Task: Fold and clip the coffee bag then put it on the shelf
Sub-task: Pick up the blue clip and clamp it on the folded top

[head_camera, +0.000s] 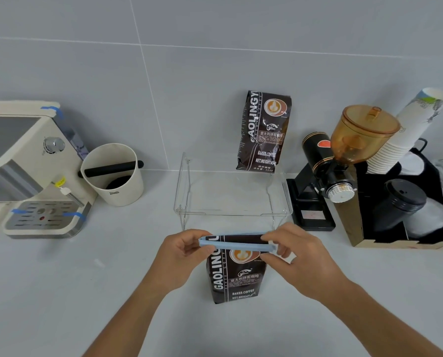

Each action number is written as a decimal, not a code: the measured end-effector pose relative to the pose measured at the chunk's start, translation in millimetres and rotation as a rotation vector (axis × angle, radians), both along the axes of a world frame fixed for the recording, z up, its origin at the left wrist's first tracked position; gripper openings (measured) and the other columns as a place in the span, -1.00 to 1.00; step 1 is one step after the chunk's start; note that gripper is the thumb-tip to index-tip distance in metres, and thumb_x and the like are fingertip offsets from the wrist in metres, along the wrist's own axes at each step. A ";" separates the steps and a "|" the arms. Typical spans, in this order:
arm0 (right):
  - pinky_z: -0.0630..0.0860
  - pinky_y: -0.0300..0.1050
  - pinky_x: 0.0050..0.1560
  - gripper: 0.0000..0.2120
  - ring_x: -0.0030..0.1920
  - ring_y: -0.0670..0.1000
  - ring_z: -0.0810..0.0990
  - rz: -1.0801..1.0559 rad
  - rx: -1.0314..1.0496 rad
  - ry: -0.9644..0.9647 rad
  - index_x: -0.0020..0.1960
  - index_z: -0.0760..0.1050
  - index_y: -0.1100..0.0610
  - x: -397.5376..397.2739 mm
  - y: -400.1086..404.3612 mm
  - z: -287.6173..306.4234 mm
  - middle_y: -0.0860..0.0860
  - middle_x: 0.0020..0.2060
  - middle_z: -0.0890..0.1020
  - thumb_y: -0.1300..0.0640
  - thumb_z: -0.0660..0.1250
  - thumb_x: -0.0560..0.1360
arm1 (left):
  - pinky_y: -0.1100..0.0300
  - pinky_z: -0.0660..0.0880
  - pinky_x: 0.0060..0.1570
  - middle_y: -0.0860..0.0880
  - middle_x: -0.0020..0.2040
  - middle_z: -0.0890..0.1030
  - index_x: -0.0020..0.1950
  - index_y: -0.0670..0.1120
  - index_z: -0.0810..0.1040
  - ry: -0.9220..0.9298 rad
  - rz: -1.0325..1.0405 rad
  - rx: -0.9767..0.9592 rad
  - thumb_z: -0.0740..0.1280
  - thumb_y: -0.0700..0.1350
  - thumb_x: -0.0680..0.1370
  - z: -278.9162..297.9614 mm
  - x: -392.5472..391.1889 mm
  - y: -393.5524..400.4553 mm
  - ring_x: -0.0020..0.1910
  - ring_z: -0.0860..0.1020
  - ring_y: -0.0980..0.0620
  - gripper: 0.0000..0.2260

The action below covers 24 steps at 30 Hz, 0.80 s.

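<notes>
A: At the folded top, left hand [183, 249] and right hand [290, 249] each pinch an end of the long pale-blue plastic clip [237, 245] across the dark-brown foil coffee bag [237, 274], upright on the counter.

B: Foil looks crinkly, slippery; hold the clipped fold. Clear acrylic shelf [230, 199] just behind.

The dark printed coffee bag's [237, 276] folded top is hidden behind the long pale-blue plastic clip [237, 245] and fingers; the cream espresso machine [35, 171] — perhaps half — is cropped at left.
</notes>
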State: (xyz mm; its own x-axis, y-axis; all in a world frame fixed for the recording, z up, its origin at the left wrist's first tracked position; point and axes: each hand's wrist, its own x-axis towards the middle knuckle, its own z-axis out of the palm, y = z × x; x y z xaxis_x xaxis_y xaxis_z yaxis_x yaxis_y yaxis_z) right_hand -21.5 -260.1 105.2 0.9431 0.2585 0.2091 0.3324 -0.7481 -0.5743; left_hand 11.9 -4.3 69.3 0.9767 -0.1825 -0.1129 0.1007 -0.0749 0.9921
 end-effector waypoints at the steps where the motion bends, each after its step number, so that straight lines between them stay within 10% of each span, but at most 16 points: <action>1: 0.44 -0.55 -0.30 -0.62 -0.13 -0.16 0.50 -0.048 0.012 0.015 0.15 0.57 -0.01 0.0 -3.4 -0.4 -0.29 -0.16 0.44 0.07 0.53 0.36 | 0.35 0.55 -0.15 0.03 -0.21 0.73 -0.14 0.03 0.69 -0.002 0.007 -0.005 0.43 -0.38 0.43 0.1 -0.7 -0.4 -0.20 0.66 0.11 -0.71; 6: 0.47 -0.49 -0.14 -0.32 0.02 -0.27 0.51 -0.146 0.083 0.235 0.38 0.31 -0.18 6.4 -12.1 -1.8 -0.35 0.06 0.43 -0.07 0.51 0.34 | 0.36 0.54 -0.18 0.03 -0.20 0.73 -0.17 0.08 0.71 -0.001 0.018 -0.021 0.42 -0.38 0.43 -1.5 0.4 -1.6 -0.22 0.64 0.15 -0.67; 11: 0.51 -0.49 -0.16 -0.58 -0.05 -0.19 0.61 -0.145 0.216 0.408 0.22 0.51 -0.12 12.7 -8.4 -1.6 -0.19 -0.01 0.62 0.01 0.48 0.39 | 0.39 0.52 -0.23 0.06 -0.24 0.73 -0.16 0.03 0.69 0.006 0.006 0.014 0.42 -0.39 0.44 1.4 -1.2 -2.7 -0.25 0.63 0.17 -0.71; 18: 0.53 -0.46 -0.13 -0.77 -0.12 -0.13 0.64 -0.140 0.237 0.370 0.02 0.63 -0.03 14.3 -8.3 -1.5 -0.06 -0.13 0.71 0.09 0.50 0.38 | 0.45 0.45 0.03 0.26 0.03 0.66 0.12 0.18 0.61 -0.239 -0.260 0.616 0.43 0.00 0.47 30.8 10.3 1.6 0.05 0.58 0.30 -0.76; 24: 0.49 -0.47 -0.21 -0.87 -0.16 -0.18 0.58 -0.167 0.236 0.357 -0.08 0.64 -0.05 11.9 -4.2 0.8 -0.10 -0.21 0.71 0.09 0.50 0.39 | 0.06 0.54 0.02 0.07 0.09 0.66 0.28 0.09 0.51 -0.429 -0.460 0.868 0.29 0.09 0.54 50.3 12.3 -34.0 0.05 0.56 0.05 -0.69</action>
State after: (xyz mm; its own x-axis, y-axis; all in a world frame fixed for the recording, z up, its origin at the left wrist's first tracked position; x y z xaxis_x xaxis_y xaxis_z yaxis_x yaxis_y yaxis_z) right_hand -9.6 -264.3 106.0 0.9915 0.0816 -0.1016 -0.0310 -0.6097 -0.7920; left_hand 24.2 -38.3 119.5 0.8235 -0.5656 -0.0449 -0.4616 -0.7138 0.5268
